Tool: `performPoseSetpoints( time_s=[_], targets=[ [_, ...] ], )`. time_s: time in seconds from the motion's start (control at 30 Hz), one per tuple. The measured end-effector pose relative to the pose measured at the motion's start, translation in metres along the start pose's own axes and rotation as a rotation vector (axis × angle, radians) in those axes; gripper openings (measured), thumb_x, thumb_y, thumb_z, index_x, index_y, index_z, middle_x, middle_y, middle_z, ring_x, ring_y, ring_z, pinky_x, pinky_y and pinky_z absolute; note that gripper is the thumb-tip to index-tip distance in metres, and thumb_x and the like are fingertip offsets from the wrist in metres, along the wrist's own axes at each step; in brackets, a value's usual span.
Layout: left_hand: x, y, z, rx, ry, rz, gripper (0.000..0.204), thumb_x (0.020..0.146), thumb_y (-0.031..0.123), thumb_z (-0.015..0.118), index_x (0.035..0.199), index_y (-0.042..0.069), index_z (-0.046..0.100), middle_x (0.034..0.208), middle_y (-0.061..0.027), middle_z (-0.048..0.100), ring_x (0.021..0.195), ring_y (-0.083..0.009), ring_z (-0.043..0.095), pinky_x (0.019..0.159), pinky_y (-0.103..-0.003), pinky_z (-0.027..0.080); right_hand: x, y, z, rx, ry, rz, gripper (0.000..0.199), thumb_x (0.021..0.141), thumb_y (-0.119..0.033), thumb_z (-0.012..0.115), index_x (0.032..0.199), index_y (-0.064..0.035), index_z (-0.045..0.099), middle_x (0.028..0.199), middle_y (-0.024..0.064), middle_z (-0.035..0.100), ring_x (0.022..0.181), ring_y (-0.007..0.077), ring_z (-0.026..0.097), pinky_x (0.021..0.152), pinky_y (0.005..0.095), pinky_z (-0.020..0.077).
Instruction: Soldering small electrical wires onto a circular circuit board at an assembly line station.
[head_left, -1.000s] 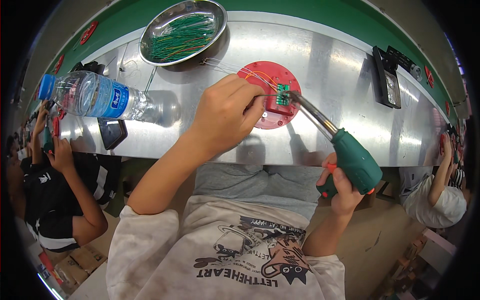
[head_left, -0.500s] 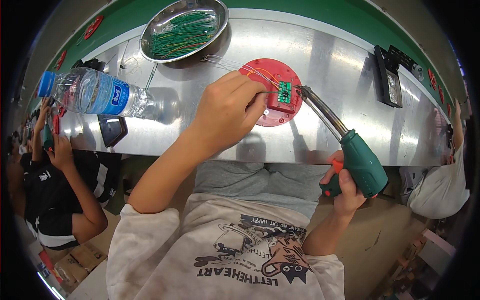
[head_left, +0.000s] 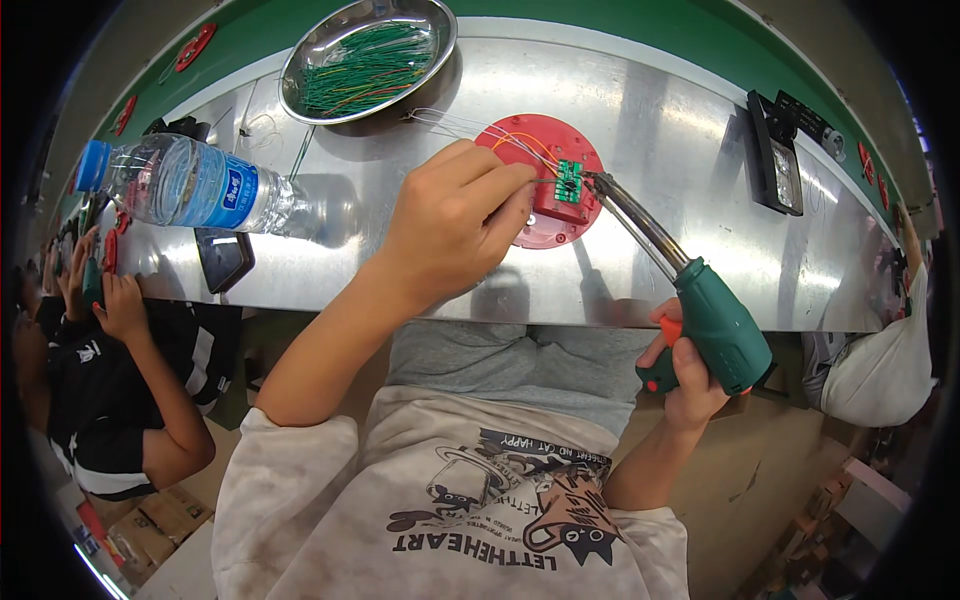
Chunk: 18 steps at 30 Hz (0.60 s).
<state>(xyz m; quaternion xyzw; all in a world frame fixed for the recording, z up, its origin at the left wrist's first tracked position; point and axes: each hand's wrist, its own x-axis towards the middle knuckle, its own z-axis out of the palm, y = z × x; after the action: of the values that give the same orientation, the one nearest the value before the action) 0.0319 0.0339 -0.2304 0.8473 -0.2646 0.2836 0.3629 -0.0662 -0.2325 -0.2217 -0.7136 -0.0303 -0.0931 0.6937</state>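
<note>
My right hand (head_left: 693, 385) is wrapped round the handle of a green soldering gun (head_left: 722, 325), a finger at its orange trigger. The gun's metal tip reaches up to the right edge of a small green circuit board (head_left: 570, 182). That board sits on a round red plastic housing (head_left: 553, 232), with orange and white wires running to it. With thumb and forefinger closed, my left hand (head_left: 455, 215) pinches a thin green wire (head_left: 545, 181) whose end meets the board's left side. My left fingers hide part of the housing.
A steel bowl (head_left: 290, 85) of green wires stands at the far left. Nearer lie a water bottle (head_left: 180, 185) and a dark phone (head_left: 224, 262). A black tray (head_left: 775, 155) is at the right. A co-worker (head_left: 130, 400) sits at the left.
The red housing has shifted very slightly. The soldering gun has moved a little to the left, and both hands keep their grips.
</note>
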Motion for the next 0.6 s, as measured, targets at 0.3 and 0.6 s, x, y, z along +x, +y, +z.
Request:
performPoseSetpoints(
  time_s=[0.3, 0.6],
  targets=[
    [0.0015, 0.0047, -0.0045, -0.035, 0.058, -0.078, 0.021, 0.079, -0.001, 0.071, 0.1, 0.0, 0.07, 0.078, -0.009, 0.065, 0.069, -0.0271, 0.059, 0.061, -0.038, 0.049, 0.0036, -0.0022, 0.0017, -0.001, -0.03, -0.014, 0.047, 0.089, -0.018, 0.063, 0.125, 0.0115, 0.057, 0.102, 0.0235, 0.068, 0.053, 0.0188, 0.061, 0.055, 0.0285, 0.0491],
    [-0.0002, -0.0026, 0.0015, 0.04, 0.019, 0.059, 0.01, 0.074, 0.001, 0.072, 0.082, 0.003, 0.066, 0.073, -0.0075, 0.06, 0.067, -0.0259, 0.057, 0.059, -0.038, 0.049, 0.0005, 0.001, -0.0056, 0.102, -0.089, 0.075, 0.044, 0.083, 0.0, 0.068, 0.124, 0.0081, 0.059, 0.103, 0.0207, 0.07, 0.065, 0.0168, 0.065, 0.057, 0.0279, 0.053]
  ],
)
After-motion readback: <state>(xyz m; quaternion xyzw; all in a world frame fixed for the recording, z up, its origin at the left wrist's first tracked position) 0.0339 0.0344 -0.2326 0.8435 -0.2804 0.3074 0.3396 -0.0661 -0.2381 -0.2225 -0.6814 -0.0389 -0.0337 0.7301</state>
